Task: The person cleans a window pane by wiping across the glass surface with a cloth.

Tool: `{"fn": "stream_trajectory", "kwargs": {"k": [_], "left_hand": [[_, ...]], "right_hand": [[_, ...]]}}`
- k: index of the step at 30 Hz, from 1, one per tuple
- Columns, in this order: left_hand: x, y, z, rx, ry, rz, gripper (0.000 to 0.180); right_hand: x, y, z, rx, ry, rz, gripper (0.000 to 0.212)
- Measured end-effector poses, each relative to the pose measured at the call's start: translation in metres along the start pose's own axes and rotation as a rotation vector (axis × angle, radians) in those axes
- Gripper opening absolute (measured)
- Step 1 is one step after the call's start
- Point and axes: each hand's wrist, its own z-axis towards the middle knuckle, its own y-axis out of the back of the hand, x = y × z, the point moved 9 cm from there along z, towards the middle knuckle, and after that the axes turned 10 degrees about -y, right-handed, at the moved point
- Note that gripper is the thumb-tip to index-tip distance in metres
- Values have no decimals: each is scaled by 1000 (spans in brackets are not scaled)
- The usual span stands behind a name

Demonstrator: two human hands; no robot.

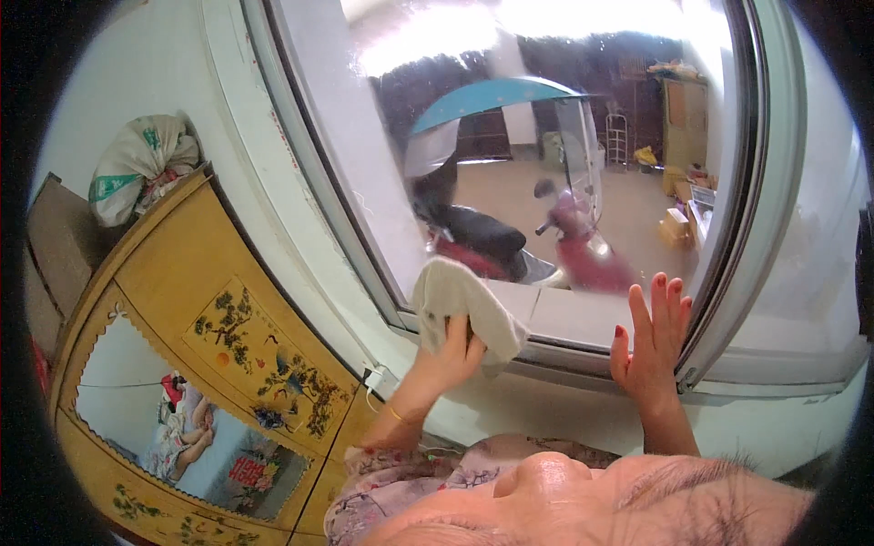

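Note:
A pale beige cloth point(469, 309) is bunched in my left hand point(446, 359), whose fingers press into its folds. The cloth lies at the lower left corner of the window pane point(569, 314), over the glass and the bottom of the frame, and part of it hangs below the hand. My right hand point(654, 341) is raised at the pane's lower right, fingers spread and stretched upward, holding nothing. Whether its palm touches the glass I cannot tell. A thin yellow band point(394, 412) circles my left wrist.
Left of the window stands a yellow painted wardrobe point(150, 268) with a mirror point(127, 391) and a stuffed white sack point(146, 164) on top. A white plug point(378, 379) sits below the frame. Through the glass show a red scooter point(583, 250) with a blue canopy point(501, 94) and boxes point(675, 229).

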Motion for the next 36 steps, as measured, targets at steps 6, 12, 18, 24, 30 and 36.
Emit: {"fn": "stream_trajectory", "kwargs": {"k": [6, 12, 18, 24, 30, 36], "left_hand": [[76, -43, -46, -63, 251, -242, 73], [138, 69, 107, -319, 176, -56, 70], [152, 226, 234, -549, -85, 104, 40], [145, 220, 241, -633, -102, 212, 39], [81, 101, 163, -340, -145, 27, 43], [19, -37, 8, 324, 339, -364, 42]], "right_hand": [[11, -6, -2, 6, 18, 18, 55], [0, 2, -4, 4, 0, -36, 56], [7, -1, -4, -17, 10, -5, 52], [3, 3, 0, 1, -26, -11, 52], [1, 4, 2, -15, -14, -23, 56], [3, -4, -1, -23, 22, -27, 55]]}}
